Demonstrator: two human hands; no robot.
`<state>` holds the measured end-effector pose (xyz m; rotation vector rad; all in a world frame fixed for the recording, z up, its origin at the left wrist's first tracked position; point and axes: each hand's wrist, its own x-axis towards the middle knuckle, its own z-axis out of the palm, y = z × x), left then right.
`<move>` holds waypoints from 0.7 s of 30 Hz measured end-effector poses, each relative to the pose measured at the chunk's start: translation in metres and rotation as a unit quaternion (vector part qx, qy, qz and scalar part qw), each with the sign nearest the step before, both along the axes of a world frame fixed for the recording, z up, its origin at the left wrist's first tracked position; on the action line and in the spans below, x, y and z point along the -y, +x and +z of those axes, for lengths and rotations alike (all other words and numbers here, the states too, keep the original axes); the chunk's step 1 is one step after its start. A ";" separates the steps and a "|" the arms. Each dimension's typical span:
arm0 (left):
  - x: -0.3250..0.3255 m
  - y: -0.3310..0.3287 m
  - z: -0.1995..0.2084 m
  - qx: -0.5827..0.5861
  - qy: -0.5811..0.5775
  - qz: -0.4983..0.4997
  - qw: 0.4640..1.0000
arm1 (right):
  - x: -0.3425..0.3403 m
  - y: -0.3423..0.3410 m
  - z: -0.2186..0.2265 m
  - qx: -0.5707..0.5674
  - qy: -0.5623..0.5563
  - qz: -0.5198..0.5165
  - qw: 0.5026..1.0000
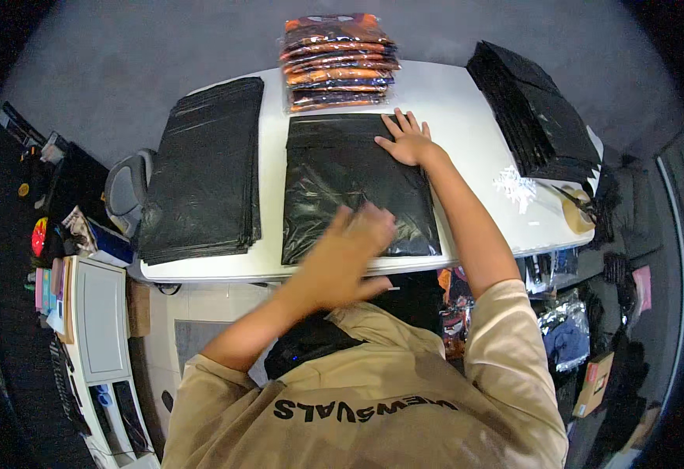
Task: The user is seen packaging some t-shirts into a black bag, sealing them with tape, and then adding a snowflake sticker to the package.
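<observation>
A black plastic mailing bag (pixel 342 168) lies flat on the white table (pixel 467 102) in front of me, its film wrinkled and shiny. My right hand (pixel 408 141) rests open on its upper right corner, fingers spread. Over the bag's lower middle, my left hand (pixel 350 250) is blurred by motion; its thumb stands apart and its fingers look stretched out, with nothing seen in them. Whether the left hand touches the film I cannot tell. The bag's contents are hidden.
A stack of black bags (pixel 205 168) lies left. Clear-wrapped folded garments (pixel 338 66) are piled at the back. Another black stack (pixel 541 109) sits right, near a tape roll (pixel 578 213). A grey chair (pixel 129 187) and white cabinet (pixel 101 313) stand beyond the left edge.
</observation>
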<state>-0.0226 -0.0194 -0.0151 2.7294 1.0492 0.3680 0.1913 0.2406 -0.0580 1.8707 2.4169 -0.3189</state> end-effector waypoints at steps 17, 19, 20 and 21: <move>0.045 -0.112 0.013 0.065 -0.033 0.234 0.969 | 0.005 0.006 -0.001 -0.022 0.029 -0.002 0.999; 0.043 -0.099 0.017 0.082 -0.003 0.180 0.980 | 0.006 0.020 -0.004 -0.113 0.091 -0.006 0.989; 0.043 -0.088 0.019 0.070 0.040 0.164 0.983 | 0.019 0.029 -0.012 -0.154 0.183 -0.015 0.971; 0.045 -0.091 0.017 0.069 0.042 0.168 0.983 | 0.037 0.023 -0.008 -0.156 0.184 -0.011 0.970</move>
